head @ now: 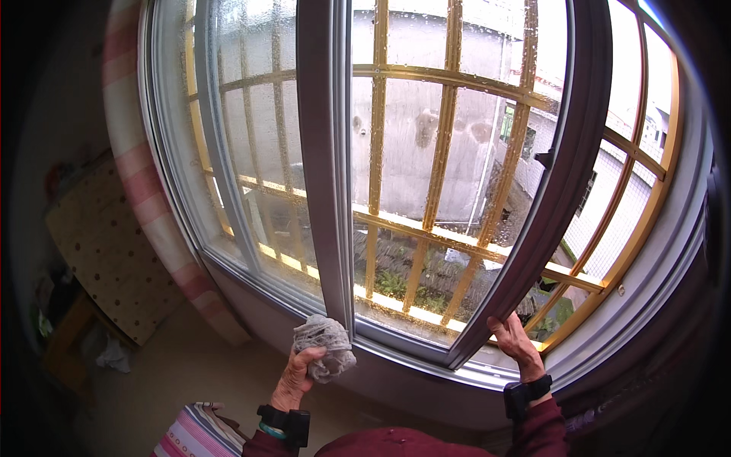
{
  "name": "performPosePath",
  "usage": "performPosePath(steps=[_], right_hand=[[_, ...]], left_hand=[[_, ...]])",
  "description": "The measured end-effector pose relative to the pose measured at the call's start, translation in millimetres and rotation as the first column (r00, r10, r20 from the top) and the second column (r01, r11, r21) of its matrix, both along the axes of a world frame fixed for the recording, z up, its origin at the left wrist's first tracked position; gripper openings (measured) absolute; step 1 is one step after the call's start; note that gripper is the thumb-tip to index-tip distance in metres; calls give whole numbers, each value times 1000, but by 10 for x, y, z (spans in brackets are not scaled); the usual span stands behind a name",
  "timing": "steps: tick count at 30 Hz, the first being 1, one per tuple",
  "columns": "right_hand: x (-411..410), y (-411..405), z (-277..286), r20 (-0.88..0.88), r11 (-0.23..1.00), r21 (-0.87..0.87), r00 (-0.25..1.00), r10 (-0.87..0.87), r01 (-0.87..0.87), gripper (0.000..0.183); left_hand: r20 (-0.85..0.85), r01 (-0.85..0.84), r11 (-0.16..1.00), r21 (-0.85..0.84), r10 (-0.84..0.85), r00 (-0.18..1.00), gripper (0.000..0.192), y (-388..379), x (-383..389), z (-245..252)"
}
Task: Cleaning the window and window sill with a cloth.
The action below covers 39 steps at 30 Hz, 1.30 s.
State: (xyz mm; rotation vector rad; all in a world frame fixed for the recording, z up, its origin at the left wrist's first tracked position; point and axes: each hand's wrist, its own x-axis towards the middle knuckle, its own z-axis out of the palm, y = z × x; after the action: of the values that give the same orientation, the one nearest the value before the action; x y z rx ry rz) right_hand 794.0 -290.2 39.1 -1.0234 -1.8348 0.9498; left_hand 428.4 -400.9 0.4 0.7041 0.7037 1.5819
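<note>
A crumpled grey cloth (324, 347) is bunched in my left hand (298, 374), just in front of the lower end of the middle upright of the sliding window. My right hand (517, 345) grips the dark outer edge of the sliding window sash (548, 228) near its bottom corner, the thumb on the inner side; its other fingers are partly hidden behind the frame. Drops of water cover the window glass (408, 171). To the right of the sash the window stands open.
Yellow metal window bars (440, 148) stand outside, with a grey wall and plants beyond. The lower window track (485, 371) runs below the sash. A pink and white curtain (148, 177) hangs at the left. Striped fabric (197, 431) lies at lower left, near a spotted board (108, 245).
</note>
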Motion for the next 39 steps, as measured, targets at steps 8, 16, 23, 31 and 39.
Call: performPosePath(steps=[8, 16, 23, 31, 39], right_hand=[[-646, 372, 23, 381, 973, 149, 898, -219, 174, 46], [-941, 1096, -350, 283, 987, 119, 949, -139, 109, 27], [-1248, 1333, -405, 211, 989, -27, 968, -137, 146, 25], [-1315, 1527, -617, 361, 992, 75, 925, -119, 98, 54], [-1537, 1200, -448, 323, 1000, 4, 946, -31, 31, 89]], left_hand=[[40, -103, 993, -63, 106, 994, 44, -38, -31, -237], [-52, -264, 943, -201, 259, 964, 41, 74, -117, -718], [-1, -337, 915, -222, 345, 939, 32, 88, -176, -927], [-16, -410, 861, -300, 425, 905, 33, 38, -130, -980], [17, -415, 864, -286, 437, 899, 35, 7, -158, -1062]])
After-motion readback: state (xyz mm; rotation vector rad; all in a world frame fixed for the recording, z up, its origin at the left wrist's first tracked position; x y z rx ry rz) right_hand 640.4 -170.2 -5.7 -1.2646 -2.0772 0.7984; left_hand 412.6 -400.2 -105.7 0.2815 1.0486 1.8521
